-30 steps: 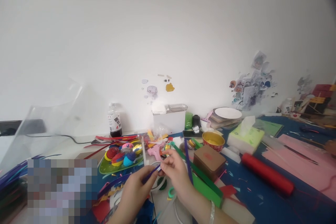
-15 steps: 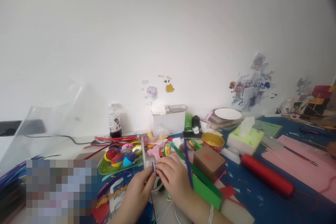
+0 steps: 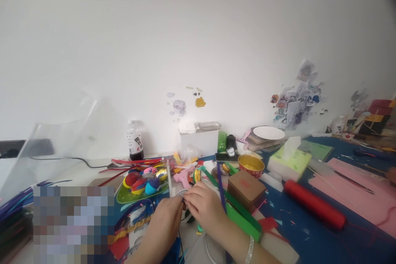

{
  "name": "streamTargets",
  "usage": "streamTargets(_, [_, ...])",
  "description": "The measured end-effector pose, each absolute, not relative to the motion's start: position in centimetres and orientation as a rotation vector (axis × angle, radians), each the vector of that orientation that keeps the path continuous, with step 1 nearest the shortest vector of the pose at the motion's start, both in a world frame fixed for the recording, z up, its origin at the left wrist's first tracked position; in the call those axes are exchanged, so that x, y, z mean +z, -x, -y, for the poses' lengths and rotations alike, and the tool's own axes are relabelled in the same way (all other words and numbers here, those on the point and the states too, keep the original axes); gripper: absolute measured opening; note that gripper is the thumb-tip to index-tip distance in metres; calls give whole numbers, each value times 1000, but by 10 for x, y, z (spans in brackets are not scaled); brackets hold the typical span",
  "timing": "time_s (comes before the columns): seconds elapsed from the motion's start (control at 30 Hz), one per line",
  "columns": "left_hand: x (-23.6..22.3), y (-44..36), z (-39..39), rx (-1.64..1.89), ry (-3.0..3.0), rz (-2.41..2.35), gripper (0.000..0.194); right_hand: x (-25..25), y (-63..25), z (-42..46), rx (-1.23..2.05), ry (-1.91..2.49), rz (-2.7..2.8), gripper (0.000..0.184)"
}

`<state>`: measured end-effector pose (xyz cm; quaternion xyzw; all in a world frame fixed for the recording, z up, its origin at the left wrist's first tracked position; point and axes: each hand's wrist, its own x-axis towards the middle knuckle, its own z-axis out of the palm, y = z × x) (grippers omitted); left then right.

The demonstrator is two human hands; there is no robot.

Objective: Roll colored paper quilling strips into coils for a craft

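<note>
My left hand [image 3: 163, 228] and my right hand [image 3: 204, 208] meet low in the middle of the head view, fingertips pinched together at one spot. Between them is a small dark piece [image 3: 183, 202], too small to name; earlier frames show it as a purple paper strip. The right wrist wears a silver bangle [image 3: 249, 251]. Just beyond the hands lie a green tray [image 3: 123, 198] of coloured paper balls, a pink glue gun [image 3: 183, 176] and long green and purple strips [image 3: 220, 185].
A brown box [image 3: 246, 187], gold bowl [image 3: 251, 165], green tissue pack [image 3: 289, 160] and red roll [image 3: 314, 203] lie to the right on the blue mat. A dark bottle [image 3: 134, 143] and white box [image 3: 199, 139] stand at the wall. A clear sheet [image 3: 58, 140] rises at left.
The hands have drawn together: the purple strip, held out between them a second ago, is now almost hidden inside the pinched fingertips. The hands sit slightly lower.
</note>
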<state>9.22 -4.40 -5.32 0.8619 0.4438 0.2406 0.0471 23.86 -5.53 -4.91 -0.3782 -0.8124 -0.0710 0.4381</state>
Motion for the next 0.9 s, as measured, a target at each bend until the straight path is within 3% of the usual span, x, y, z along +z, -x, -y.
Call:
streamTargets(0.53, [-54, -88, 43, 800, -2538, -1318, 28, -44, -245, 52, -121, 933, 1868, 19])
streamTargets(0.73, [-51, -86, 43, 874, -2357, -1346, 27, -38, -267, 45, -214, 1226, 1550, 17])
streamTargets(0.9, [-49, -88, 44, 834, -2374, -1382, 28, -42, -276, 36, -275, 1537, 1769, 18])
